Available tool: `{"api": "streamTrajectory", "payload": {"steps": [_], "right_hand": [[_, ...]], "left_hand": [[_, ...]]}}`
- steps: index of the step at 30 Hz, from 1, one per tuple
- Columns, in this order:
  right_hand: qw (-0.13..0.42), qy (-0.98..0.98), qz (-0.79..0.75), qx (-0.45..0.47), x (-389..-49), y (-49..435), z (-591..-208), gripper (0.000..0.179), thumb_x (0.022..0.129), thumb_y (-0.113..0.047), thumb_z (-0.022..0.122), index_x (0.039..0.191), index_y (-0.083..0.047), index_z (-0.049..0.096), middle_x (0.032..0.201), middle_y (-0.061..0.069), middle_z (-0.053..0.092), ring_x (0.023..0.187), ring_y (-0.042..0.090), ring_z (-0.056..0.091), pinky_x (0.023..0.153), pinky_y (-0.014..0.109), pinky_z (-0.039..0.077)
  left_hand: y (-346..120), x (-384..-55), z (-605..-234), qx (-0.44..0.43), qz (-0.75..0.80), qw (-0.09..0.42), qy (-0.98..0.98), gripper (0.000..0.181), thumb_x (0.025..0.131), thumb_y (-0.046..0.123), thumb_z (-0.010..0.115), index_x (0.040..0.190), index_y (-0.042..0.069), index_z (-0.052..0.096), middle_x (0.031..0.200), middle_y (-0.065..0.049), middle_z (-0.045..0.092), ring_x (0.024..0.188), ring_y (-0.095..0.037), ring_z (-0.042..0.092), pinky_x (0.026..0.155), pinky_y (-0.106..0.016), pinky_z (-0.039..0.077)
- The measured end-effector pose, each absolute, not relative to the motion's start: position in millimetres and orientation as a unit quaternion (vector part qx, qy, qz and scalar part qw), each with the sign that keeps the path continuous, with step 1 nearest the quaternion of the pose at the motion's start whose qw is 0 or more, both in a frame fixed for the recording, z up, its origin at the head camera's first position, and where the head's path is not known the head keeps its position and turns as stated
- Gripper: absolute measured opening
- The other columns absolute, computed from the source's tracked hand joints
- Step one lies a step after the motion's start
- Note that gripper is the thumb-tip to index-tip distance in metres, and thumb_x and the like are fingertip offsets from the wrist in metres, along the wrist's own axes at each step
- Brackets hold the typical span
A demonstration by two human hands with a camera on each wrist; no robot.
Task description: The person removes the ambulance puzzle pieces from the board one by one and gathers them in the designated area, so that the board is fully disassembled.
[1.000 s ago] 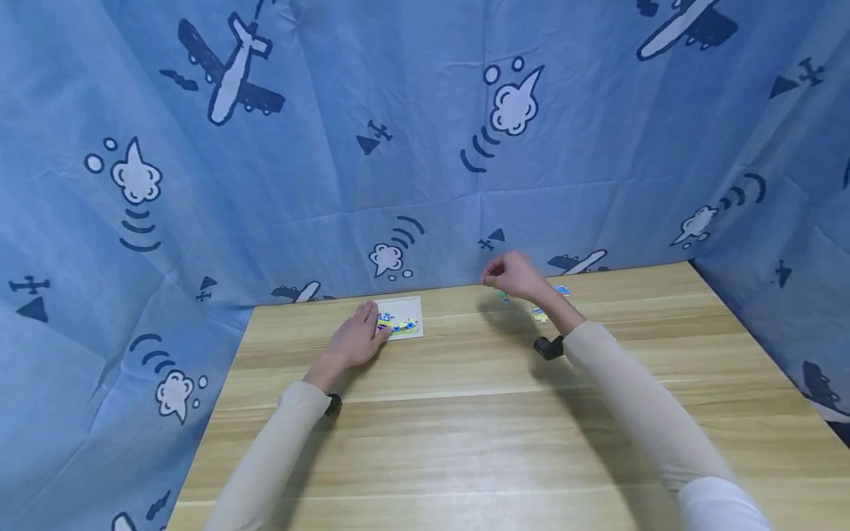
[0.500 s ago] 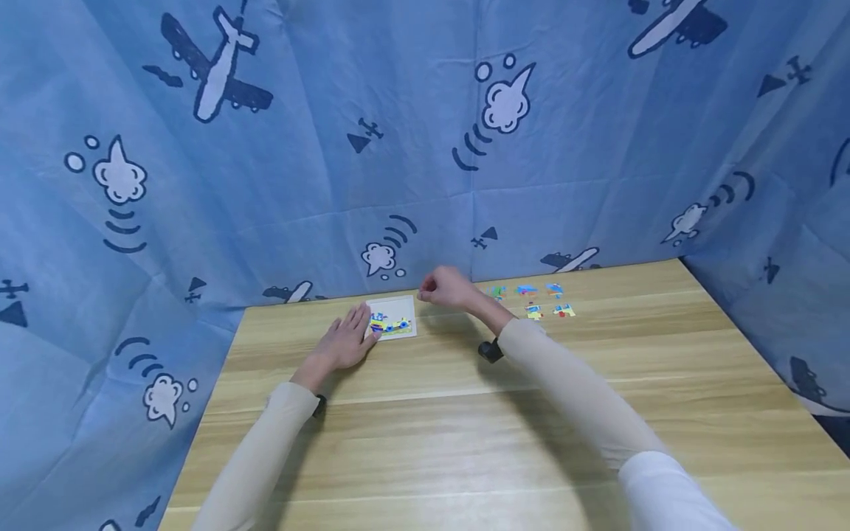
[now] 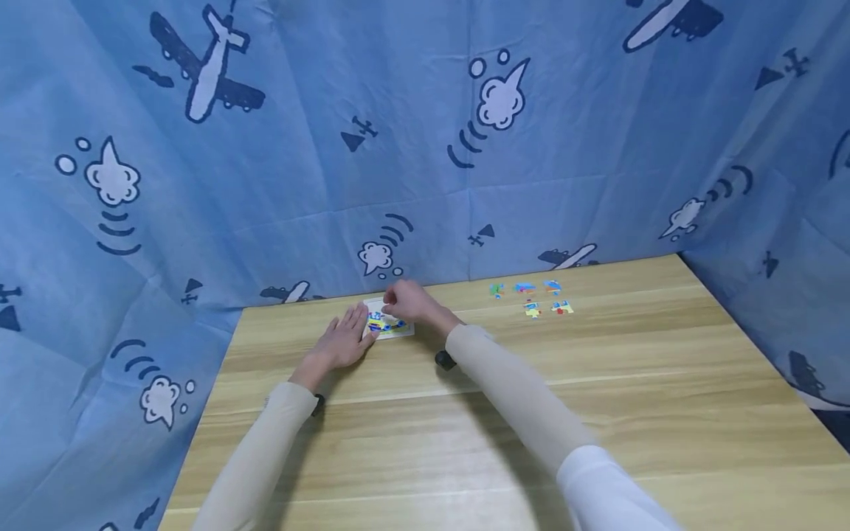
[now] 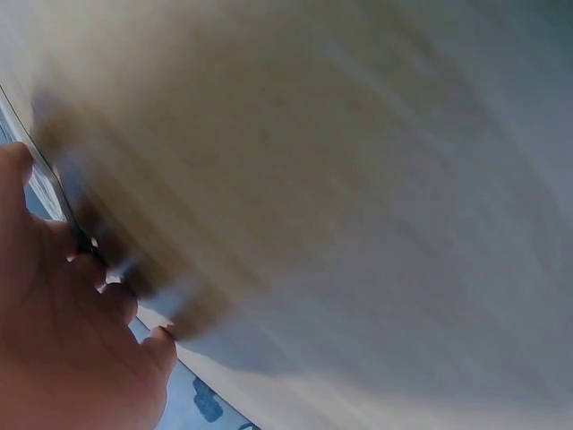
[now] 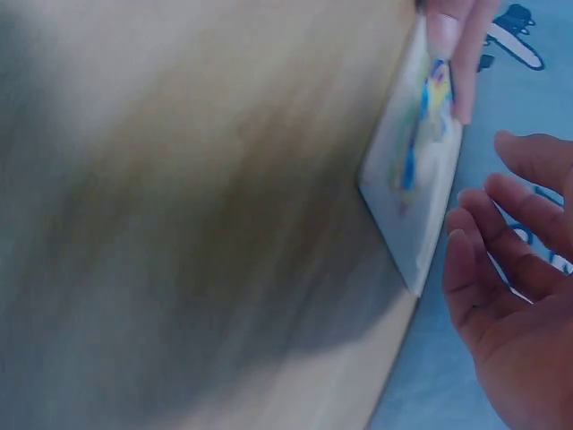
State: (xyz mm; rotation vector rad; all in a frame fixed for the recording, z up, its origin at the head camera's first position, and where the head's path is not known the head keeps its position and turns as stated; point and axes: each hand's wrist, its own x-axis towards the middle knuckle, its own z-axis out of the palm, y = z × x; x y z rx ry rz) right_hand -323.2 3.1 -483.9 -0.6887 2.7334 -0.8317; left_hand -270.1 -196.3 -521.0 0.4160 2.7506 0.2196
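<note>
A white puzzle tray (image 5: 419,246) lies near the table's back edge, partly filled with a yellow and blue picture (image 3: 375,325). My left hand (image 3: 340,345) rests with straight fingers along the tray's left side. Over the tray is my right hand (image 3: 408,302), thumb and forefinger curled toward each other in a pinch around a small puzzle piece mostly hidden by the fingers. The right wrist view shows the right hand (image 5: 519,278) from the palm side, just above the tray's level. In the left wrist view the left hand (image 4: 81,340) sits at the lower left.
Several loose puzzle pieces (image 3: 532,309) lie in two rows to the right of the tray. A blue curtain (image 3: 425,177) printed with planes hangs right behind the wooden table (image 3: 425,442).
My right hand has travelled left, from beside the loose pieces to over the tray, uncovering those pieces. My left hand has stayed at the tray's left side. The head view has shifted slightly.
</note>
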Motion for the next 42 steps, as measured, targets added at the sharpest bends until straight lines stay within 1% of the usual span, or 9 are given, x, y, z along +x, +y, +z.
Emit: {"api": "streamTrajectory", "payload": {"steps": [5,10,13,19,24,30,35,42], "right_hand": [[0.104,0.926,-0.273,-0.238,-324.8,-9.7,-493.5,0.026,0.100,-0.021,0.071,0.117,-0.002,0.077,0.110,0.012,0.078,0.100,0.025,0.070,0.096,0.040,0.059],[0.098,0.931,-0.254,-0.245,-326.8,-15.6,-506.6,0.026,0.098,-0.020,0.072,0.117,-0.003,0.078,0.110,0.010,0.079,0.100,0.023,0.069,0.100,0.038,0.057],[0.099,0.931,-0.253,-0.243,-326.7,-15.9,-511.4,0.026,0.097,-0.017,0.073,0.118,-0.003,0.078,0.111,0.009,0.079,0.099,0.023,0.066,0.100,0.037,0.056],[0.109,0.927,-0.287,-0.215,-325.2,-15.4,-512.4,0.023,0.096,-0.016,0.075,0.116,-0.004,0.078,0.114,0.010,0.077,0.104,0.024,0.067,0.101,0.038,0.055],[0.111,0.922,-0.322,-0.184,-321.6,-15.0,-512.1,0.019,0.096,-0.015,0.074,0.113,-0.004,0.077,0.108,0.010,0.076,0.100,0.022,0.067,0.096,0.036,0.056],[0.086,0.914,-0.362,-0.159,-318.3,-18.7,-513.3,0.012,0.096,-0.010,0.073,0.105,-0.004,0.077,0.101,0.009,0.077,0.091,0.019,0.067,0.089,0.033,0.058],[0.074,0.909,-0.390,-0.130,-316.6,-21.5,-515.1,0.007,0.095,-0.008,0.073,0.100,-0.004,0.077,0.097,0.009,0.076,0.086,0.016,0.065,0.083,0.030,0.056],[0.082,0.885,-0.445,-0.111,-316.6,-19.6,-513.3,0.006,0.093,-0.004,0.072,0.098,-0.005,0.076,0.093,0.009,0.073,0.083,0.016,0.063,0.075,0.025,0.052]], "left_hand": [[-199.5,-271.1,-518.4,0.147,0.081,0.173,0.970,0.075,0.114,0.049,0.026,0.169,0.003,0.003,0.179,-0.014,-0.001,0.167,-0.037,0.001,0.134,-0.061,0.007],[-199.5,-270.9,-516.5,0.152,0.080,0.173,0.970,0.075,0.114,0.049,0.027,0.169,0.003,0.003,0.179,-0.014,-0.001,0.167,-0.036,0.001,0.134,-0.061,0.007],[-198.3,-270.9,-516.9,0.154,0.085,0.178,0.968,0.075,0.114,0.048,0.027,0.169,0.003,0.003,0.179,-0.014,-0.001,0.167,-0.037,0.000,0.134,-0.061,0.006],[-197.2,-271.0,-517.5,0.153,0.085,0.178,0.968,0.074,0.114,0.047,0.028,0.168,0.002,0.004,0.179,-0.015,-0.001,0.167,-0.037,0.000,0.134,-0.062,0.006],[-196.7,-269.9,-517.2,0.154,0.091,0.179,0.967,0.075,0.114,0.047,0.029,0.168,0.001,0.004,0.179,-0.016,0.000,0.167,-0.037,0.000,0.134,-0.062,0.006],[-196.8,-269.2,-518.5,0.149,0.097,0.180,0.967,0.075,0.114,0.047,0.029,0.168,0.001,0.003,0.178,-0.016,-0.001,0.167,-0.037,-0.001,0.134,-0.061,0.006],[-195.4,-268.9,-515.9,0.143,0.093,0.187,0.967,0.076,0.114,0.048,0.027,0.168,0.001,0.002,0.178,-0.015,-0.003,0.167,-0.035,-0.002,0.135,-0.060,0.005],[-195.8,-268.0,-514.3,0.143,0.096,0.189,0.967,0.075,0.114,0.047,0.027,0.167,-0.001,0.003,0.178,-0.016,-0.003,0.167,-0.036,-0.002,0.135,-0.061,0.004]]}}
